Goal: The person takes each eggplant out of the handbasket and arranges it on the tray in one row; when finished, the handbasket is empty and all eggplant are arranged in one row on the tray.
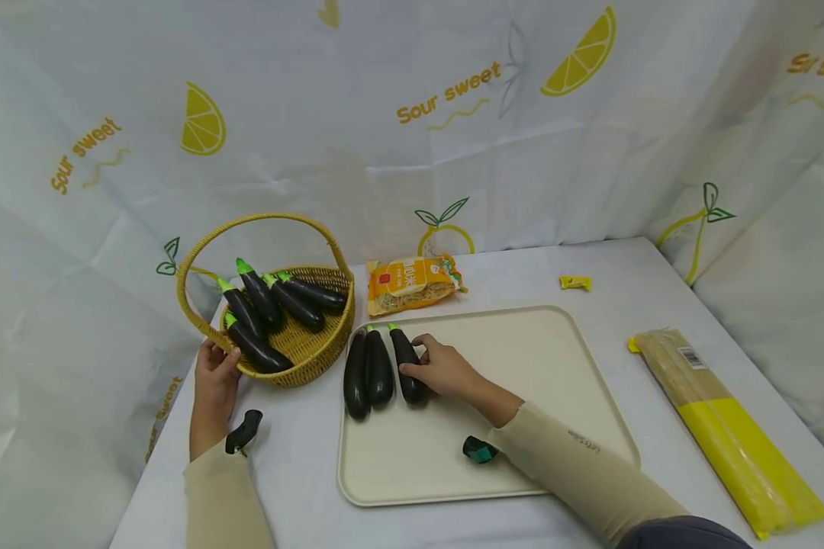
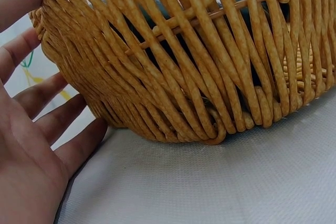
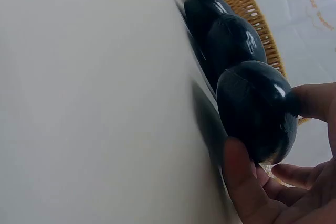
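Observation:
A dark purple eggplant (image 1: 409, 366) with a green stem end is in my right hand (image 1: 446, 370), thumb and fingers on its sides over the beige tray (image 1: 508, 457). From the right wrist view, its rounded end (image 3: 257, 111) sits close to the tray surface, the thumb and fingers (image 3: 247, 187) around it. Beside it on the tray's left side lie two more eggplants (image 1: 367, 374). My left hand (image 1: 216, 381) touches the near left side of a wicker basket (image 1: 316, 362), its fingers (image 2: 81, 153) spread and fairly straight against the weave. Several eggplants (image 1: 261, 297) lie inside the basket.
An orange food packet (image 1: 415, 284) lies behind the tray. Farther right are a small yellow wrapped piece (image 1: 575, 283) and a long yellow and clear pack (image 1: 728, 427). The basket's tall arched handle (image 1: 268, 217) rises above its rim. A white printed cloth (image 1: 357, 152) hangs behind.

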Tool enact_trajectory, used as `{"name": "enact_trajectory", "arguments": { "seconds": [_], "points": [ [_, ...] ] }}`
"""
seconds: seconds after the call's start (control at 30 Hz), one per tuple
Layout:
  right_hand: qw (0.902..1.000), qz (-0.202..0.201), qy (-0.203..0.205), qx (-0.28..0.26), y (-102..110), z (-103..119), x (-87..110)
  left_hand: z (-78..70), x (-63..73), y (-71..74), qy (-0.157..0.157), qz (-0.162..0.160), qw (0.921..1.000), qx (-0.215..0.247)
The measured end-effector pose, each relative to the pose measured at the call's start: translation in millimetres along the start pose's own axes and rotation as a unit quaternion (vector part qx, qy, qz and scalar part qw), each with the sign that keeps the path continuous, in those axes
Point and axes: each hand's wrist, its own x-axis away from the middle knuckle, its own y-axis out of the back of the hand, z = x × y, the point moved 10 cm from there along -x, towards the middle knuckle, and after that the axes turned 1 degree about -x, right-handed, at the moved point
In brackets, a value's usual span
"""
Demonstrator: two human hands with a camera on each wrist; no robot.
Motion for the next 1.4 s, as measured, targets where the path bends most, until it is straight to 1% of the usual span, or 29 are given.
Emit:
{"name": "enact_trajectory", "arguments": {
  "seconds": [0.3,0.5,0.67,0.8,0.9,1.03,1.13,1.23,1.33,1.4],
  "points": [
    [0.9995,0.003,0.003,0.032,-4,0,-4.6,0.6,0.4,-0.3,-0.009,-0.002,1.0,0.004],
    [0.9991,0.021,0.0,0.038,-6,0,-4.5,0.3,1.5,-1.2,-0.008,-0.009,0.9999,0.005],
    [0.9987,0.03,-0.001,0.041,-8,0,-7.5,-1.4,0.0,-1.3,-0.017,-0.003,0.9998,0.007],
    [0.9987,0.034,-0.007,0.039,-6,-1,-8.2,-1.6,0.3,-1.8,-0.017,0.0,0.9998,0.007],
    [0.9987,0.028,-0.011,0.041,-1,-3,-10.0,-0.7,1.2,-1.9,-0.013,-0.003,0.9999,0.008],
    [0.9987,0.003,-0.008,0.051,11,1,-18.5,0.0,2.5,-2.0,-0.007,-0.006,0.9999,0.011],
    [0.9984,-0.012,0.01,0.054,18,20,-30.5,-1.2,3.1,-1.8,-0.01,-0.008,0.9999,0.006],
    [0.9972,-0.013,0.045,0.058,17,53,-46.5,-2.8,2.7,-2.0,-0.016,-0.006,0.9998,0.004],
    [0.9937,-0.004,0.088,0.07,5,91,-64.3,-2.1,2.0,-1.7,-0.018,-0.006,0.9998,0.007],
    [0.9908,0.009,0.117,0.068,-10,114,-75.0,0.4,2.1,-1.3,-0.014,-0.007,0.9998,0.011]
  ]
}}
